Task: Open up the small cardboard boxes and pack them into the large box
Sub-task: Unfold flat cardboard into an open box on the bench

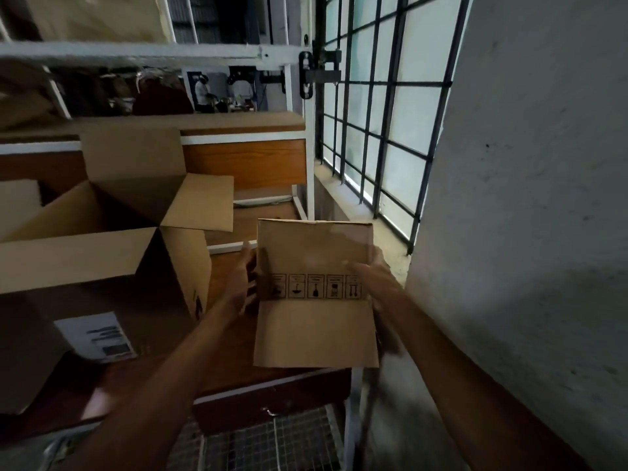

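Head view: I've got a flattened small cardboard box [314,294] between both hands, held up off the wooden table [234,365], broad face toward me. Long axis runs up-down, away from me at the top edge; the printed strip of five handling icons reads upright across its middle, bottom flap hanging straight down toward me. Plain brown corrugated card, matte, sharp rectangular outline, one crease line just under the icons. My left hand [246,283] is on the left edge, palm in, fingers mostly extended, thumb side up, touching the edge; how firmly, can't tell. My right hand [370,277] wraps the right edge, fingers over the front face near the last icon; motion-blurred, so exact curl unclear. To the left of my left hand sits the large box [102,266], same brown card, top open with flaps splayed up and outward, white label on its near side. Beyond my right hand: barred frosted window [380,113] and rough plaster wall [526,198].
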The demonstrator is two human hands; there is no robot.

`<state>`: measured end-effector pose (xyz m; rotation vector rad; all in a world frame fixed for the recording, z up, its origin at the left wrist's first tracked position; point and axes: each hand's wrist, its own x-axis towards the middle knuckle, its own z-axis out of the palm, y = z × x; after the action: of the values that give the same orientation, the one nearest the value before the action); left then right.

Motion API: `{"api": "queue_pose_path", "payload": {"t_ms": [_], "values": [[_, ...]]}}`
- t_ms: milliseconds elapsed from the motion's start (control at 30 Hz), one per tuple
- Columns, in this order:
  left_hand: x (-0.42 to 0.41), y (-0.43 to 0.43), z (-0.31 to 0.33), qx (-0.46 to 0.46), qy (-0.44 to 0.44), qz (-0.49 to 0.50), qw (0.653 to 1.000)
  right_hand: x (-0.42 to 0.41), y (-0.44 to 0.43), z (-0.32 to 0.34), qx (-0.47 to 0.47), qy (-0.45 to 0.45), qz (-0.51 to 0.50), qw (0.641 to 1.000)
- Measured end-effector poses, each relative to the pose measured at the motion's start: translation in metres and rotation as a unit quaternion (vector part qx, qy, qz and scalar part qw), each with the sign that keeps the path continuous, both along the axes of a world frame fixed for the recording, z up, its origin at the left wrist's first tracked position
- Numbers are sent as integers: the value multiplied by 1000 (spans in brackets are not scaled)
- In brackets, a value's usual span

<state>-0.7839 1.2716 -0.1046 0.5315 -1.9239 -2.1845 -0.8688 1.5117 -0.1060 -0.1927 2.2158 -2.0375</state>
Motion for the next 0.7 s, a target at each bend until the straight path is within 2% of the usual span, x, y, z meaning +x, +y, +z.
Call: {"api": "queue_pose_path", "payload": {"t_ms": [100,267,333,467,500,567,700], "values": [[7,-10,18,-3,32,-4,999,0,6,21,32,24,11,999],[13,-22,47,-22,95,-13,995,-3,21,50,-74,-12,-10,997],[15,-25,57,-33,104,-24,994,-4,27,61,-92,0,11,996],[17,-33,72,-18,130,-110,985,-1,36,85,-164,-1,80,983],[16,-36,74,-14,141,-114,983,-2,38,88,-164,10,85,983],[13,-44,79,-12,149,-60,987,-2,38,95,-174,30,94,980],[4,-57,90,160,121,-88,976,-11,38,105,-246,-59,126,959]]}}
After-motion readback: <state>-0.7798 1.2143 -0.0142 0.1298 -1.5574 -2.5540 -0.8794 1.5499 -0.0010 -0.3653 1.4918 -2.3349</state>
